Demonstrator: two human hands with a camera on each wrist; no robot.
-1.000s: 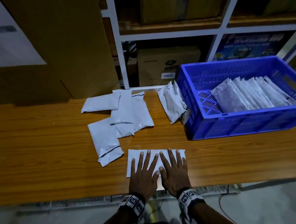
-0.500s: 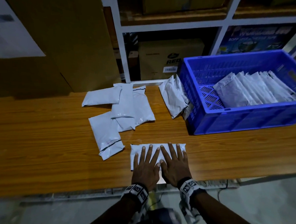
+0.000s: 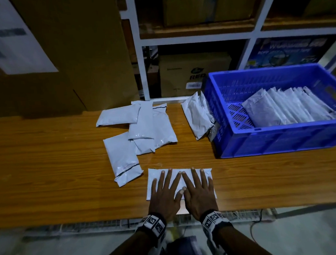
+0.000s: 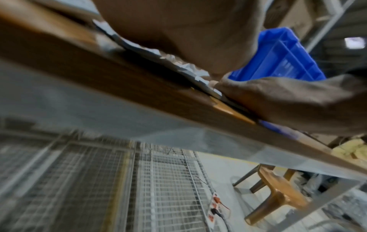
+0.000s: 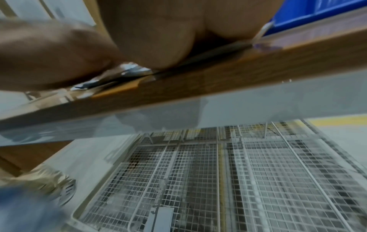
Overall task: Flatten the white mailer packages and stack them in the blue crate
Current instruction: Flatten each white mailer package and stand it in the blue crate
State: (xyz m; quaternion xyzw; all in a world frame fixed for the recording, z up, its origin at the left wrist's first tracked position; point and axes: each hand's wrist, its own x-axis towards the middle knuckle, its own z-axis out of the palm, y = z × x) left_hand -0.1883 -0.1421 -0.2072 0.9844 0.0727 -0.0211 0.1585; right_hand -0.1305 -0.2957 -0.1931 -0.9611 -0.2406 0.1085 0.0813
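Observation:
A white mailer (image 3: pixel 154 173) lies flat near the front edge of the wooden table (image 3: pixel 48 185). Both my hands press down on it side by side with straight, spread fingers: the left hand (image 3: pixel 163 191) on its left half, the right hand (image 3: pixel 198 189) on its right half. The wrist views show each palm (image 4: pixel 178 31) (image 5: pixel 168 31) flat on the crinkled mailer (image 4: pixel 139 47) (image 5: pixel 131 69). The blue crate (image 3: pixel 273 138) stands at the right and holds a leaning row of several mailers (image 3: pixel 287 107). Several loose mailers (image 3: pixel 143 127) lie in a pile behind my hands.
Two more mailers (image 3: pixel 198 115) lean against the crate's left wall. Large cardboard boxes (image 3: pixel 58 55) stand at the table's back left. A white shelf frame (image 3: pixel 192 39) with boxes rises behind. Wire mesh (image 5: pixel 238 180) lies below the table's front edge.
Both hands stay pressed on the same mailer. Their fingers have spread a little wider over it. The head view has shifted slightly.

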